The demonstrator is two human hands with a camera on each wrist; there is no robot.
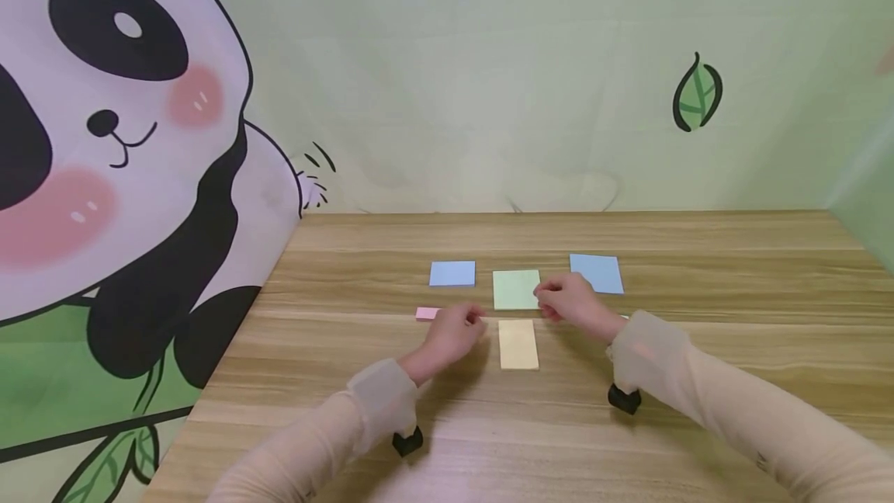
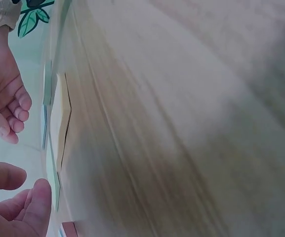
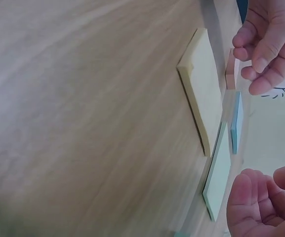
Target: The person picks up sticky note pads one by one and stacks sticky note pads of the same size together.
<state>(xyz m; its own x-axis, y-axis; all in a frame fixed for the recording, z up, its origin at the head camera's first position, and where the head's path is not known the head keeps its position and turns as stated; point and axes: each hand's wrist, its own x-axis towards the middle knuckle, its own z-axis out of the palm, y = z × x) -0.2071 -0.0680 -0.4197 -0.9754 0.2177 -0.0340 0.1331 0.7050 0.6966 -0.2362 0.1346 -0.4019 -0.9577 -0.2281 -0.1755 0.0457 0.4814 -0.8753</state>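
A green sticky note pad (image 1: 516, 290) lies flat on the table, with a yellow sticky note pad (image 1: 519, 345) nearer the person. My right hand (image 1: 574, 303) hovers at the green pad's right edge, fingers loosely bent. In the right wrist view, a gap shows between its thumb and fingers (image 3: 253, 202). My left hand (image 1: 455, 332) is left of the yellow pad, fingers loosely curled, nothing between them. It partly hides a small pink sticky note pad (image 1: 427, 314). The left wrist view shows its thumb and fingertips (image 2: 39, 197) apart.
Behind, a blue sticky note pad (image 1: 452, 273) lies left of the green one and another blue pad (image 1: 599, 273) lies to the right. A pale corner of something (image 1: 625, 317) shows beside the right wrist. A panda-print cloth (image 1: 447, 99) hangs behind the wooden table (image 1: 489, 441).
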